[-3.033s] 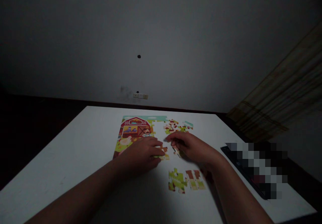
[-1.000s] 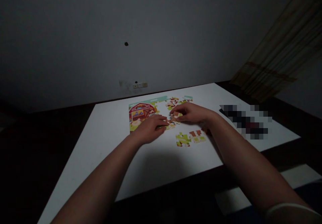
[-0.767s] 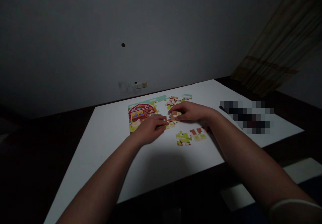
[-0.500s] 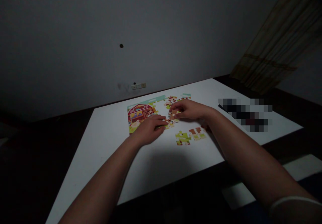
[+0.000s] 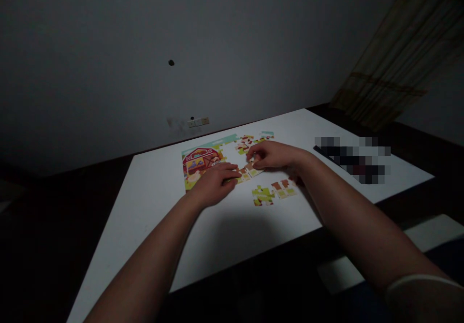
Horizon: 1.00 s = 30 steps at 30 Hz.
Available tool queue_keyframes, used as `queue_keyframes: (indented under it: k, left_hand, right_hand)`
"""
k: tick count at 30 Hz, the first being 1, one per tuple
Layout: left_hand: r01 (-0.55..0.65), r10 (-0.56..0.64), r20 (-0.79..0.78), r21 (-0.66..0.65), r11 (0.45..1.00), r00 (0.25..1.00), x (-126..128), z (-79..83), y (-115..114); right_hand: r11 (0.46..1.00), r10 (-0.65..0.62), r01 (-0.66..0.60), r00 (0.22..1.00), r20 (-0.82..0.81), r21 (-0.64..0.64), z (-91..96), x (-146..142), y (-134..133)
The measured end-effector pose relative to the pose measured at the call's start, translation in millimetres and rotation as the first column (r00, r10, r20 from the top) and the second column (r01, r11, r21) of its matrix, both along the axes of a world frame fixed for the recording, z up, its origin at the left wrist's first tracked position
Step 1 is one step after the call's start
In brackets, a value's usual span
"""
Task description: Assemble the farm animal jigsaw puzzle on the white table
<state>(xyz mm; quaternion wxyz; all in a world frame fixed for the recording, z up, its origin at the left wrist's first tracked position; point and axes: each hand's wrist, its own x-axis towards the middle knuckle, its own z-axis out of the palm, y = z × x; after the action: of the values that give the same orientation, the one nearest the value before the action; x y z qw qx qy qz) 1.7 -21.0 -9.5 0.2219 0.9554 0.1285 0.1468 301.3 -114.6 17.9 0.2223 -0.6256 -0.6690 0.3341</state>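
Two hands down on the white surface [image 5: 152, 207], both working at the right edge of the barn section [image 5: 200, 161] of the puzzle.

Left hand [image 5: 213, 183]: palm down, fingers laid flat and close together, resting on the barn section's near right corner. My read is that it's a hold-down, so the joined part doesn't skate on the smooth top.

Right hand [image 5: 276, 154]: fingers curled, tips bunched over a small piece [image 5: 251, 170] that sits just right of the barn section, touching or nearly touching its edge. Too dim to tell whether I'm pinching it or only pressing on it. Wrist is low, forearm close to the surface, which probably gives finer control.

Loose stock:
- green piece [image 5: 262, 195], right of the barn section and nearer to me, lying flat
- brown pieces [image 5: 284, 189] just beside the green one, partly under my right forearm
- a joined cluster [image 5: 250, 141] right of the barn section on the far side, apart from it with a bare gap between

All face up, all within short reach of the right hand, so it seems a sensible staging layout.

Well right of the barn section lies a dark flat object [image 5: 321, 150], mostly blurred. A curtain [image 5: 391, 71] hangs beyond it.
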Motion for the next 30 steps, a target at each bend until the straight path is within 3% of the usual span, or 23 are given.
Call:
queue_keyframes:
  k: [8, 12, 16, 19, 22, 25, 30]
  left_hand:
    - [0.000, 0.000, -0.011, -0.006, 1.000, 1.000, 1, 0.1, 1]
    - [0.007, -0.007, 0.001, 0.005, 1.000, 1.000, 1, 1.9, 0]
    - [0.020, -0.020, -0.005, 0.004, 1.000, 1.000, 1, 4.5, -1]
    - [0.010, -0.010, -0.006, -0.008, 1.000, 1.000, 1, 5.0, -1]
    - [-0.001, 0.001, -0.007, -0.017, 1.000, 1.000, 1, 4.5, -1]
    - [0.001, -0.001, 0.001, -0.020, 1.000, 1.000, 1, 3.3, 0]
    - [0.010, -0.010, 0.024, -0.024, 1.000, 1.000, 1, -0.9, 3]
  right_hand:
    - [0.999, 0.029, -0.030, 0.998, 0.059, 0.012, 0.7, 2, -1]
    - [0.993, 0.042, -0.034, 0.997, -0.066, 0.115, 6.9, -4, -3]
    - [0.980, -0.050, 0.081, 0.985, -0.163, 0.184, 16.8, -6, -6]
    - [0.989, -0.080, 0.090, 0.993, -0.083, 0.116, 17.2, -2, -6]
    - [0.999, -0.031, 0.031, 0.998, 0.046, -0.011, 11.9, 5, -5]
    - [1.000, -0.009, 0.011, 0.992, 0.124, -0.010, 11.7, 10, -8]
    - [0.992, -0.115, 0.119, 0.988, 0.099, -0.042, 32.5, 10, -48]
